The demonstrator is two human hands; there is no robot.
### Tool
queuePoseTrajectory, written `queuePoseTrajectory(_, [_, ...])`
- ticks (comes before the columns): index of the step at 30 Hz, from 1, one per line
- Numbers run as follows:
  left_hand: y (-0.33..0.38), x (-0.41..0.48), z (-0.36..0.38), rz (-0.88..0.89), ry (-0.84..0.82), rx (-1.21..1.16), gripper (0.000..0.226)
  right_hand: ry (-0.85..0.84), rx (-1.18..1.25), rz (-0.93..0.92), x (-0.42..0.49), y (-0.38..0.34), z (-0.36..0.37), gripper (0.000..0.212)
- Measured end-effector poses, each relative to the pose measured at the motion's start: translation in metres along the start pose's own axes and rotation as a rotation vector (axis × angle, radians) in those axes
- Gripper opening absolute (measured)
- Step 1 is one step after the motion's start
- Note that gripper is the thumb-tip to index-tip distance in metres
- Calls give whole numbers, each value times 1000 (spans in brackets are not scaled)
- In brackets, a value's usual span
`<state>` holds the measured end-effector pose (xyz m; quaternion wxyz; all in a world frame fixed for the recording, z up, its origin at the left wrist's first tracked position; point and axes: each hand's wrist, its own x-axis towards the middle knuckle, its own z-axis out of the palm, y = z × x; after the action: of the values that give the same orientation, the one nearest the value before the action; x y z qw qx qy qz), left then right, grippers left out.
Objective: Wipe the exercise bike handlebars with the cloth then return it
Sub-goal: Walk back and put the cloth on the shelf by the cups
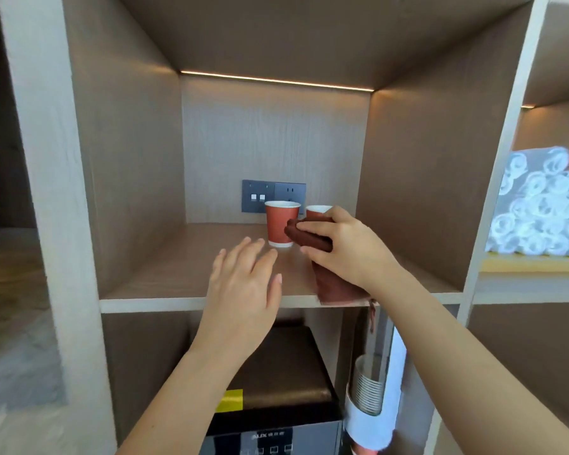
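The right hand [345, 247] grasps a folded dark red-brown cloth [309, 236] just beside the ribbed red paper cup [280, 224] on the wooden shelf [184, 274]; the left hand [243, 290] hovers, fingers released.

Two red paper cups: one [281, 223] just left of the right grip [342, 244], one [317, 210] behind it. One brown cloth [309, 238] in that grip. Two hands. Two wall plates [273, 195] behind the cups. One cup stack [368, 389] below. Rolled white towels [542, 208], far right: count unclear.
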<state>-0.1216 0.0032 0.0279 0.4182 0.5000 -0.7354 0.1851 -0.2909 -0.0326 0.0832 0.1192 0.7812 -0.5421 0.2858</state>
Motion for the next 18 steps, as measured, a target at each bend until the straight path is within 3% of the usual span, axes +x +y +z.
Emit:
queuePoseTrajectory(5, [4, 14, 21, -12, -11, 11, 32, -442, -115, 141, 23, 31, 31, 55])
queuePoseTrajectory(8, [6, 13, 31, -25, -32, -6, 33, -566, -99, 159, 29, 37, 33, 67])
queuePoseTrajectory(11, [8, 11, 37, -24, -31, -31, 32, -536, -121, 125, 26, 33, 30, 67])
queuePoseTrajectory(15, [7, 9, 38, -13, -19, -17, 32, -268, -114, 49, -2, 32, 18, 60])
queuePoseTrajectory(18, [9, 8, 41, -9, -26, -23, 32, -223, -59, -17, -31, 29, 13, 54])
